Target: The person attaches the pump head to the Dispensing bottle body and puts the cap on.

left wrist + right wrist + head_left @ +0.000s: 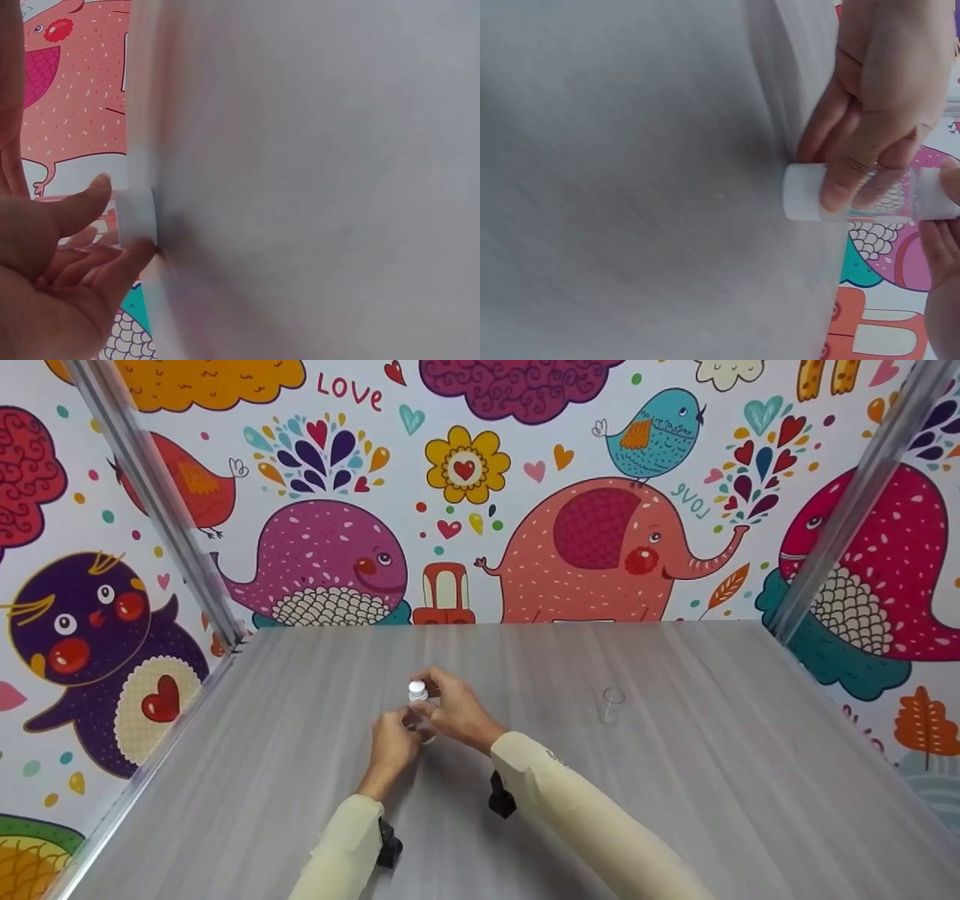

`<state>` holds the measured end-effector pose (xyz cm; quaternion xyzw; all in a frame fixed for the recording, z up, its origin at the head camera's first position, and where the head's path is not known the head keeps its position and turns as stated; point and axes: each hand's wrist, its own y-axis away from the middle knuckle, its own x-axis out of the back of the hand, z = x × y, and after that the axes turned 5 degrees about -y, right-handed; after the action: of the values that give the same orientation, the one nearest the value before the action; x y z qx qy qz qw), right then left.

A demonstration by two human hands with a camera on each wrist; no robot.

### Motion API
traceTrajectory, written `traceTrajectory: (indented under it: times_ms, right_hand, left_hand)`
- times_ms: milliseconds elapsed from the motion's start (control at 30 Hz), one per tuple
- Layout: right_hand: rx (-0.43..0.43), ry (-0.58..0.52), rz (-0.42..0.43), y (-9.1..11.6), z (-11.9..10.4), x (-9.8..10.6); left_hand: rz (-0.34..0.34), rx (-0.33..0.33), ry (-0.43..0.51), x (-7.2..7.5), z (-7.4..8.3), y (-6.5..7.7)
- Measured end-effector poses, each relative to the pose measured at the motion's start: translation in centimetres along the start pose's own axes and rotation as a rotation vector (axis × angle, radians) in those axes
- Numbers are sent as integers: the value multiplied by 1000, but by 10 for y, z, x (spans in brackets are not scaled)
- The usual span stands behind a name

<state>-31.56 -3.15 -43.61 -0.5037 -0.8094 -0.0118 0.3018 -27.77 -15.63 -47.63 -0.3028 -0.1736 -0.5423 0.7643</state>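
A clear bottle (889, 196) with a white cap (417, 688) and a white base (802, 193) stands upright between both hands. My left hand (394, 742) grips the lower part of the bottle, its thumb and fingers around the body just above the base. At the top, my right hand (456, 709) holds the cap end between thumb and fingers. In the left wrist view the white base (136, 217) shows at the left fingertips, down at the tabletop. Fingers hide much of the clear body in the head view.
An upright clear cup (611, 705) stands on the grey wood-grain table (525, 660), to the right of the hands. Patterned walls with cartoon animals and metal posts (847, 510) border the table at the back and sides.
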Motion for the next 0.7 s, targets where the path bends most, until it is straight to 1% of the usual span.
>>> traceTrajectory:
  times_ms: [100, 367, 467, 567, 633, 700]
  right_hand:
    - [-21, 22, -9, -2, -1, 2]
    - [-41, 46, 23, -5, -1, -1]
    - [-70, 54, 26, -5, -1, -2]
    - [-101, 65, 13, -5, -3, -1]
    - [-100, 73, 7, -5, -5, 2]
    - [-70, 75, 5, -6, -7, 4]
  left_hand:
    - [-2, 5, 7, 0, 0, 0]
    - [-9, -4, 29, -1, -1, 1]
    - [-18, 9, 34, -1, 0, 1]
    - [-3, 21, 30, -2, 0, 1]
    - [9, 23, 42, -2, 1, 1]
    - [18, 16, 46, -3, 1, 1]
